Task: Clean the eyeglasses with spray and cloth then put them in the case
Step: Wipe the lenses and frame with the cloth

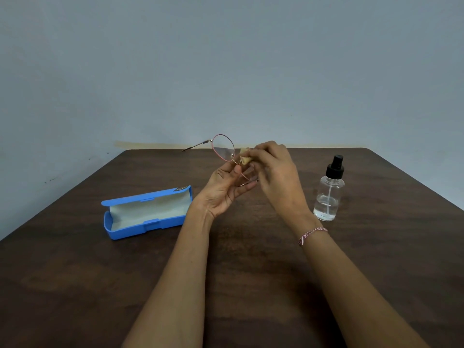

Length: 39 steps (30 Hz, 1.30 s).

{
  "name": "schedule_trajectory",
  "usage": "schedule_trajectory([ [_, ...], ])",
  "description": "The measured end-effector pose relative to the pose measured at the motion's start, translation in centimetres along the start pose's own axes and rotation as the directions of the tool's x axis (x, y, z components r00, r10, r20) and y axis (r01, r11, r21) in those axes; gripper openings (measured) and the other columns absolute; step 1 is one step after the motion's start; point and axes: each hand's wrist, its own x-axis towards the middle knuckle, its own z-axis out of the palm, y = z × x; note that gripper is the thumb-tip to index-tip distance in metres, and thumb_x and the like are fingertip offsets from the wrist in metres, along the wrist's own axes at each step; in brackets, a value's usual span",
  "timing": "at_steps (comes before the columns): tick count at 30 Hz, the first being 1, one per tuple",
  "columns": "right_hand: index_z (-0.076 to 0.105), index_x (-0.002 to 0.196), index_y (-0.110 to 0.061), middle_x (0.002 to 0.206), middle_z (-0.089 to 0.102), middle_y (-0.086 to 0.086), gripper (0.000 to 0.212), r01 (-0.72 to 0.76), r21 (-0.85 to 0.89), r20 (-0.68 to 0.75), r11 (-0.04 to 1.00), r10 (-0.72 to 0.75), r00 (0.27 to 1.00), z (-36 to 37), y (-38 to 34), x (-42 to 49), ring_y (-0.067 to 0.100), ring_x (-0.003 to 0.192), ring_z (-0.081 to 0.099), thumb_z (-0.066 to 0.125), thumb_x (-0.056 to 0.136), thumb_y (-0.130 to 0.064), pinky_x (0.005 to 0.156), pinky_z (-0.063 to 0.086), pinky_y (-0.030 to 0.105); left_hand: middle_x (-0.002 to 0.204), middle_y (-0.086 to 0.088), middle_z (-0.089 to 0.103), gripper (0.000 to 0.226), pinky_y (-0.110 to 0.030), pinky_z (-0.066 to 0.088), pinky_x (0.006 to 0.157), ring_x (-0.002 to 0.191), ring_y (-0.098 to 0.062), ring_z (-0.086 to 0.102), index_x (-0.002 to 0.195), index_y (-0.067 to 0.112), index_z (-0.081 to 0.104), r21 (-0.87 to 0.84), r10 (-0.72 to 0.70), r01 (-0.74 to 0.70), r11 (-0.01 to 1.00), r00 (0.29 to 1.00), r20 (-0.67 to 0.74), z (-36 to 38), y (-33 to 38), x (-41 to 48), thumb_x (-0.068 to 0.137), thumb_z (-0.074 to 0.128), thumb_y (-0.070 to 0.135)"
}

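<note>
Wiping appears under way: the thin pink-rimmed metal eyeglasses (224, 148) are raised above the dark wooden bench (75, 285), pinched near the bridge by the left hand (226, 189), freeing one lens. A small beige cloth (244, 156) is pinched closed-fingered by the right hand (275, 172). The open blue plastic case (147, 212) is left; the clear spray bottle (329, 194), right.

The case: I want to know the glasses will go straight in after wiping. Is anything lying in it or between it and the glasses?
Nothing visible does. The blue case lies open, showing only pale lining, and the table between it and the eyeglasses in the left hand is bare.
</note>
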Motion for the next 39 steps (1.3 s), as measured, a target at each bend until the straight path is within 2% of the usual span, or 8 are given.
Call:
schedule_trajectory([
  [5, 0.064, 0.103, -0.008, 0.104, 0.054, 0.007, 0.030, 0.046, 0.027, 0.070, 0.999, -0.048, 0.996, 0.5, -0.8, -0.3, 0.018, 0.097, 0.044, 0.049, 0.083, 0.008, 0.083, 0.035, 0.013, 0.087, 0.001, 0.073, 0.052, -0.024, 0.057, 0.063, 0.082, -0.011, 0.070, 0.092, 0.021, 0.076, 0.005, 0.023, -0.023, 1.000, 1.000, 0.001, -0.3, 0.3, -0.2, 0.045, 0.092, 0.034],
  [11, 0.063, 0.104, -0.003, 0.102, 0.056, 0.012, 0.030, -0.010, -0.095, -0.011, 0.995, 0.009, 1.000, 0.3, 0.2, -0.2, 0.024, 0.094, 0.048, 0.053, 0.079, 0.010, 0.080, 0.048, 0.033, 0.102, -0.004, 0.073, 0.057, -0.028, 0.059, 0.067, 0.093, -0.017, 0.070, 0.100, 0.020, 0.074, 0.003, 0.010, -0.010, 1.000, 1.000, 0.001, -0.5, 0.2, 0.0, 0.046, 0.092, 0.029],
  [14, 0.064, 0.104, -0.006, 0.100, 0.057, 0.010, 0.029, 0.038, -0.051, 0.026, 0.998, -0.037, 0.999, 0.5, -0.3, -0.3, 0.025, 0.093, 0.051, 0.052, 0.080, 0.006, 0.077, 0.049, 0.038, 0.095, -0.003, 0.073, 0.056, -0.027, 0.058, 0.066, 0.088, -0.015, 0.070, 0.096, 0.020, 0.075, -0.011, 0.029, -0.029, 1.000, 0.999, -0.027, -0.7, 0.2, 0.0, 0.043, 0.093, 0.030],
  [23, 0.069, 0.107, -0.008, 0.096, 0.063, 0.002, 0.025, -0.097, 0.082, -0.003, 0.992, 0.098, 0.995, 0.2, -0.4, -0.3, 0.011, 0.085, 0.059, 0.066, 0.082, -0.003, 0.077, 0.052, 0.026, 0.100, -0.006, 0.072, 0.057, -0.031, 0.058, 0.070, 0.092, -0.019, 0.070, 0.099, 0.019, 0.075, -0.051, 0.048, -0.048, 0.998, 0.999, -0.017, -0.3, 0.0, -0.1, 0.045, 0.093, 0.027],
  [27, 0.070, 0.104, -0.009, 0.097, 0.063, -0.002, 0.026, -0.083, 0.231, 0.124, 0.969, 0.056, 0.991, -0.1, -0.7, -0.2, 0.004, 0.087, 0.058, 0.070, 0.079, -0.002, 0.077, 0.045, 0.009, 0.106, -0.005, 0.071, 0.053, -0.027, 0.058, 0.067, 0.089, -0.019, 0.070, 0.098, 0.022, 0.074, -0.094, 0.116, -0.120, 0.988, 0.992, -0.053, -0.5, 0.3, -0.1, 0.049, 0.092, 0.029],
  [30, 0.071, 0.100, -0.008, 0.092, 0.063, 0.000, 0.023, -0.090, 0.232, 0.204, 0.969, 0.042, 0.978, -0.6, -0.3, 0.0, 0.007, 0.076, 0.058, 0.073, 0.077, -0.006, 0.072, 0.048, 0.012, 0.111, -0.010, 0.069, 0.049, -0.027, 0.058, 0.063, 0.094, -0.022, 0.069, 0.100, 0.020, 0.072, -0.149, 0.153, -0.160, 0.976, 0.987, -0.054, -0.7, 0.7, -0.2, 0.055, 0.088, 0.027],
  [34, 0.070, 0.099, -0.005, 0.088, 0.060, 0.000, 0.020, -0.084, 0.109, 0.069, 0.990, 0.077, 0.995, -0.3, -0.1, 0.0, 0.005, 0.072, 0.054, 0.071, 0.079, -0.006, 0.070, 0.043, 0.004, 0.110, -0.009, 0.070, 0.047, -0.033, 0.058, 0.071, 0.096, -0.024, 0.069, 0.100, 0.019, 0.073, -0.126, 0.126, -0.129, 0.984, 0.991, -0.038, -0.3, 0.2, -0.1, 0.056, 0.088, 0.027],
  [39, 0.069, 0.106, -0.007, 0.095, 0.061, 0.005, 0.026, 0.013, 0.186, 0.035, 0.983, -0.020, 0.999, 0.3, -0.8, -0.2, 0.011, 0.091, 0.059, 0.068, 0.080, -0.005, 0.079, 0.047, 0.012, 0.101, -0.005, 0.072, 0.053, -0.031, 0.059, 0.072, 0.089, -0.019, 0.070, 0.096, 0.019, 0.075, -0.173, 0.115, -0.117, 0.978, 0.993, -0.024, -0.3, -0.1, 0.3, 0.047, 0.093, 0.027],
])
